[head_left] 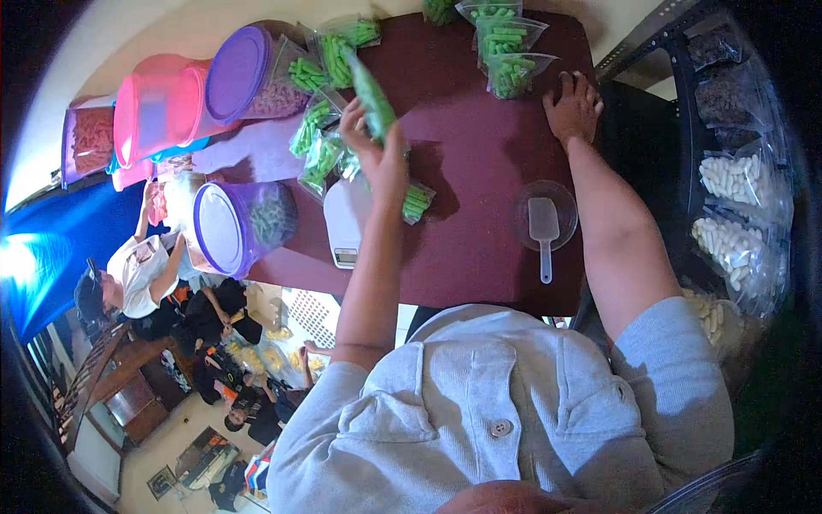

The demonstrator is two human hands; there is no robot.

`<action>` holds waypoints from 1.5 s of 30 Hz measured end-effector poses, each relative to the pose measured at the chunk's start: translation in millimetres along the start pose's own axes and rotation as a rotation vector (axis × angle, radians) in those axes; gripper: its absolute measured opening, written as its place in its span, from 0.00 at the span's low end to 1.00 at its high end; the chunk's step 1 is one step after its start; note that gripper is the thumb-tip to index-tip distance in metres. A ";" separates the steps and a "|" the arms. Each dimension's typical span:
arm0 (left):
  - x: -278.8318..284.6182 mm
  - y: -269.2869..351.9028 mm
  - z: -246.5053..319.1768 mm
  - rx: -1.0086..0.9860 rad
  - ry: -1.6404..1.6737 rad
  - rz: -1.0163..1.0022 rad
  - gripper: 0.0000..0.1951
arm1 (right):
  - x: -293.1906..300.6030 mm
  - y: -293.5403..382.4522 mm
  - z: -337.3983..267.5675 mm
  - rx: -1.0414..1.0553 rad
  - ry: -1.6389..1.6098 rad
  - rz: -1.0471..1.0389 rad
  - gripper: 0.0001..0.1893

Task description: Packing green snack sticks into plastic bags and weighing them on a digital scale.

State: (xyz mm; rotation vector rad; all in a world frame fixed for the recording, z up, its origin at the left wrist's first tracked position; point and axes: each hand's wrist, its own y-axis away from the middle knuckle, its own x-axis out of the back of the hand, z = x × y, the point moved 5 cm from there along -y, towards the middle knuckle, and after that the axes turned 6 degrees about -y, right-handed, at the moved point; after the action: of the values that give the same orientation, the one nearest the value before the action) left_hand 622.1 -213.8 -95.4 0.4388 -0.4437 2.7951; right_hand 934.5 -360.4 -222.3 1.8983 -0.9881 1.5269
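My left hand [379, 151] grips a clear plastic bag of green sticks [372, 96], raised above the table. Just below that hand is a white digital kitchen scale [343, 218], partly covered by the wrist and forearm. Several similar bags [318, 157] lie to the left of the hand, and one more [417, 202] shows beside the forearm. My right hand [575, 106] rests with spread fingers on the table's right edge, holding nothing. Near it stand more filled bags [510, 76]. A translucent plastic scoop [543, 218] lies on a round clear bowl or lid [568, 199] by the right forearm.
Purple-lidded tubs [218, 228] and pink-lidded containers [154, 112] stand on the left of the dark red table [469, 257]. A metal shelf [684, 115] at the right holds bags of white pieces [732, 177]. Other people [144, 276] are at the lower left, beyond the table.
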 end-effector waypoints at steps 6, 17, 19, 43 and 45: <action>-75.0 -17.3 -54.4 0.072 -0.797 -0.373 0.32 | 1.2 0.9 -3.7 -0.020 0.097 -0.026 0.31; -76.0 -68.8 -82.1 0.042 -0.945 -0.342 0.53 | 5.7 0.0 -7.2 0.014 0.078 0.076 0.28; -79.3 -70.8 -77.6 0.219 -0.805 -0.468 0.52 | 5.4 2.2 0.8 -0.002 0.086 0.076 0.28; -128.7 -167.7 -77.0 -0.028 0.102 -0.238 0.16 | 2.7 -0.9 0.2 -0.022 0.060 0.064 0.27; -128.8 -174.8 -84.1 -0.013 0.095 -0.237 0.16 | -0.3 -4.1 0.6 -0.005 0.080 -0.006 0.31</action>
State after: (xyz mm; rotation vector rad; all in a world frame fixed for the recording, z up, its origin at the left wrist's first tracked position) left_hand 773.8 -53.9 -170.4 0.3308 -0.3628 2.5692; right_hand 938.1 -358.3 -222.5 1.8208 -0.9488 1.5826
